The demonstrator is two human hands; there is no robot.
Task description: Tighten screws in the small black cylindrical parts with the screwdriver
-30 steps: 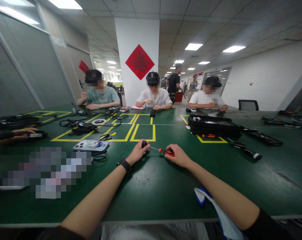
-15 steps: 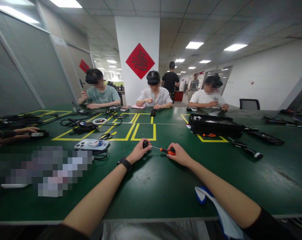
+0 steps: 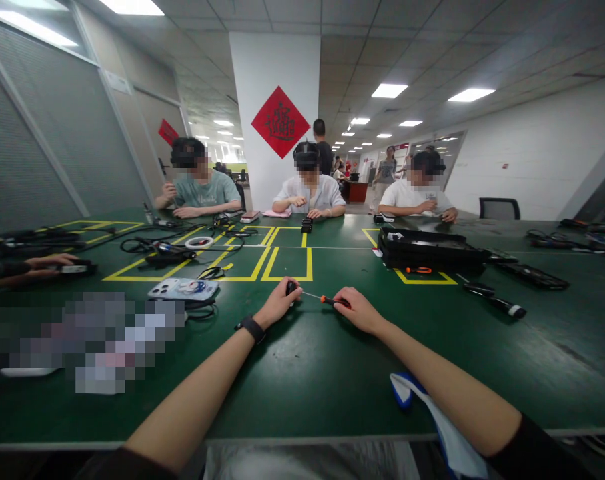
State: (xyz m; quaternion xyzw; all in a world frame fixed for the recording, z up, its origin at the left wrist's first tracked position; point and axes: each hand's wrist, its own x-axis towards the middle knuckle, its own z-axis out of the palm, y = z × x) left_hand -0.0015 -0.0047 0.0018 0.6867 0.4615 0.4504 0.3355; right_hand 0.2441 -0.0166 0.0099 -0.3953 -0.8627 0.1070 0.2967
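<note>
Fingers closed, my left hand (image 3: 278,303) grips a small black object (image 3: 291,288) whose kind I cannot make out; the fingers cover part of it. My right hand (image 3: 359,309) is wrapped round the orange and black handle of a screwdriver (image 3: 327,300). The thin metal shaft points left, and its tip meets or comes close to the black object; the exact contact is too small to tell. Both hands are low over the green table (image 3: 302,373), in front of the yellow tape squares.
To the right lie a black tray-like case (image 3: 429,250), an orange-handled tool (image 3: 419,270) and a black device (image 3: 497,303). A phone (image 3: 185,289) and cables sit left. A blue-white cloth (image 3: 432,407) hangs near my right forearm. Co-workers sit opposite; another person's hands (image 3: 52,263) are at far left.
My right hand has turned slightly round the screwdriver handle, covering more of it. My left hand stays in place. In the background, a standing person has moved left behind the pillar.
</note>
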